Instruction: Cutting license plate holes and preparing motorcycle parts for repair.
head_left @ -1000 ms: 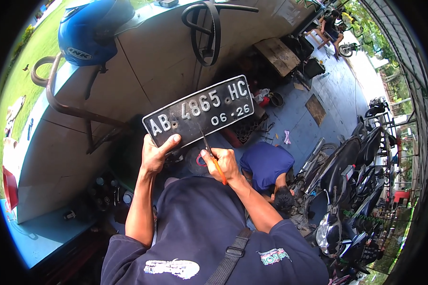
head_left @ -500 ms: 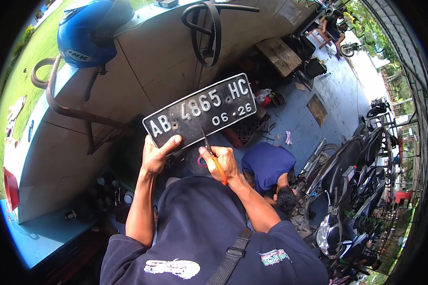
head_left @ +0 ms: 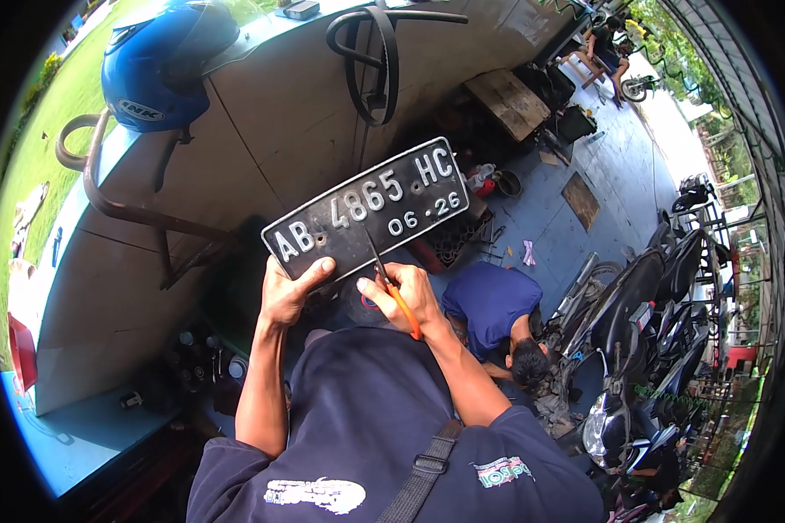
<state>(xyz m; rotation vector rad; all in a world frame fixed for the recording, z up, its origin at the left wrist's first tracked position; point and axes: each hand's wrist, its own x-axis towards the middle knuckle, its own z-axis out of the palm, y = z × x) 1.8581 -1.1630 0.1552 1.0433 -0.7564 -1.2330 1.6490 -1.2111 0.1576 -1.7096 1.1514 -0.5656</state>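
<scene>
A black licence plate [head_left: 344, 247] with raised silver characters and a pale rim is tilted in front of my chest, its right end higher. My left hand [head_left: 290, 295] is closed on its lower left corner, thumb lying on the face. In my right hand [head_left: 414, 295] is a slim tool with an orange handle [head_left: 402, 305] and a thin dark pointed end; its exact kind is unclear. That end lies over the plate's lower middle; whether it touches cannot be told. The plate has small holes, one near its left letters.
A blue helmet [head_left: 153, 74] sits on the wall ledge, above a bent metal rail [head_left: 139, 209]. Dark belts [head_left: 351, 74] hang from a bar. To my right a person in blue [head_left: 493, 301] crouches beside parked motorbikes [head_left: 624, 340]. A wooden table [head_left: 508, 103] stands farther off.
My right thumb has lifted slightly away from the tool. The plate has shifted very slightly. The crouching person's head has moved a little.
</scene>
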